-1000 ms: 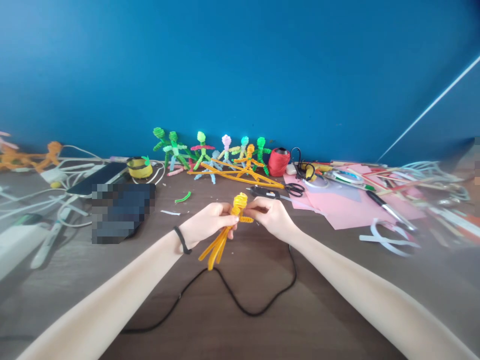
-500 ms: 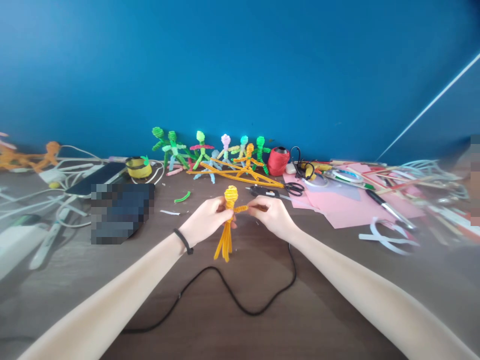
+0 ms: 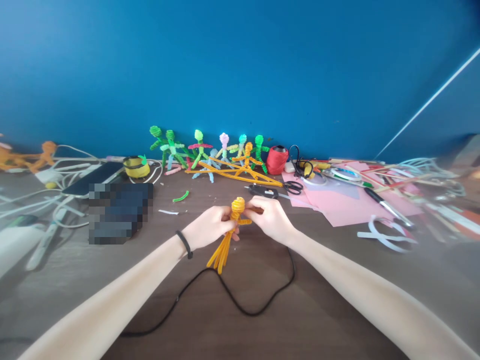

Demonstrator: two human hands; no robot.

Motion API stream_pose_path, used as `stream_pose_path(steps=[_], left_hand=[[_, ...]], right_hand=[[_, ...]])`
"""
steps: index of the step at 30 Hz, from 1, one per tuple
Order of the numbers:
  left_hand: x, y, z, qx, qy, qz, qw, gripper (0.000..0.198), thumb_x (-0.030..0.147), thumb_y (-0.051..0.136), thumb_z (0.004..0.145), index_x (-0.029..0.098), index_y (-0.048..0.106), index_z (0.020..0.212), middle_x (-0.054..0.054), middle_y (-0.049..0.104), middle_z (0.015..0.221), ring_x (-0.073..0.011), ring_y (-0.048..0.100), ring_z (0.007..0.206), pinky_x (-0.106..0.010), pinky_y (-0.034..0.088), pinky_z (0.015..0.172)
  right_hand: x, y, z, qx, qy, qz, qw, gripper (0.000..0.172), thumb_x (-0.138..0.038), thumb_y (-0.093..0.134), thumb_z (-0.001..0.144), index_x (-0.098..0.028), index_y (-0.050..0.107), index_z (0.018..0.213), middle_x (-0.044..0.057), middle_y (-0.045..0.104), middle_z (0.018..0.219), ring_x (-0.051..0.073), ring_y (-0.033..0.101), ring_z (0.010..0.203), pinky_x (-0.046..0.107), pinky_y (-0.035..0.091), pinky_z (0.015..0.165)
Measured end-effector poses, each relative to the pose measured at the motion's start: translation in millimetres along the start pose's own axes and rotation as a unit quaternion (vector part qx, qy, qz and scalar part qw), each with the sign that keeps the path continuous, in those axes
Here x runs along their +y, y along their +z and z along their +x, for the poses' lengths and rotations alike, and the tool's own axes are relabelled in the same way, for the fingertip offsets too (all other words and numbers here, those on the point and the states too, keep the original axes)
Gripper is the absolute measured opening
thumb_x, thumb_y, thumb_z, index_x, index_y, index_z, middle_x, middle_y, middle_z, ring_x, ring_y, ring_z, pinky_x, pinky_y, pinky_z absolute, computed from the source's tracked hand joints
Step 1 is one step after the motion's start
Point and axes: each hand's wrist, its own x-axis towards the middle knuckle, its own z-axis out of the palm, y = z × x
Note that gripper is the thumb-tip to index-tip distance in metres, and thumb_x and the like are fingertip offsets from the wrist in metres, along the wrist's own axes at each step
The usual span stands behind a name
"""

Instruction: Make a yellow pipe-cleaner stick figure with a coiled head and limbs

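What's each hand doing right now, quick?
Left hand: closed, holding the yellow-orange pipe-cleaner figure below its head.
Right hand: curled at the figure's short arm; whether it grips cannot be told.

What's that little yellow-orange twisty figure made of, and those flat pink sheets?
The small yellow-orange coiled figure: probably pipe cleaners, soft-looking and matte; it's wound in ridged coils with loose strands below. The flat pink sheets: likely paper, smooth and matte; they look thin, with straight edges.

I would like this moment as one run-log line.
left hand: holding yellow figure | right hand: at its short coiled arm | strands: hanging below left hand | scissors: beyond right hand
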Motion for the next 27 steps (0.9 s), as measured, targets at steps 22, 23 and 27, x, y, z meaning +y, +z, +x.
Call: stream_pose_path(steps=[22, 23, 27], left_hand=[[-12.3, -2.9, 6.7, 0.161, 0.02, -0.017, 0.987, 0.018, 0.03, 0.051, 0.069, 0.014, 0.056, 0.076, -0.005, 0.066, 0.073, -0.0204, 0.064, 0.07, -0.03, 0.048, 0.066], [-12.9, -3.4, 6.9, 0.174, 0.023, -0.01, 0.984, 0.019, 0.031, 0.051, 0.069, 0.014, 0.057, 0.076, -0.005, 0.066, 0.073, -0.0204, 0.064, 0.071, -0.029, 0.047, 0.066], [-14.4, -4.4, 7.0, 0.206, 0.039, 0.023, 0.977, 0.022, 0.034, 0.048, 0.071, 0.015, 0.058, 0.077, -0.005, 0.066, 0.075, -0.0193, 0.062, 0.072, -0.028, 0.046, 0.067]], right_hand=[[-17.9, 2.5, -5.4, 0.015, 0.027, 0.104, 0.994, 0.014, -0.022, 0.051, 0.078, -0.016, 0.063, 0.076, 0.002, 0.063, 0.076, 0.012, 0.057, 0.072, 0.023, 0.044, 0.065], [-18.3, 2.2, -5.2, 0.018, 0.035, 0.11, 0.993, 0.014, -0.022, 0.051, 0.078, -0.016, 0.063, 0.077, 0.002, 0.063, 0.076, 0.012, 0.058, 0.072, 0.023, 0.044, 0.065], [-20.4, 1.6, -5.3, 0.024, 0.059, 0.13, 0.989, 0.014, -0.022, 0.051, 0.077, -0.015, 0.063, 0.079, 0.002, 0.065, 0.079, 0.013, 0.059, 0.071, 0.023, 0.046, 0.064]])
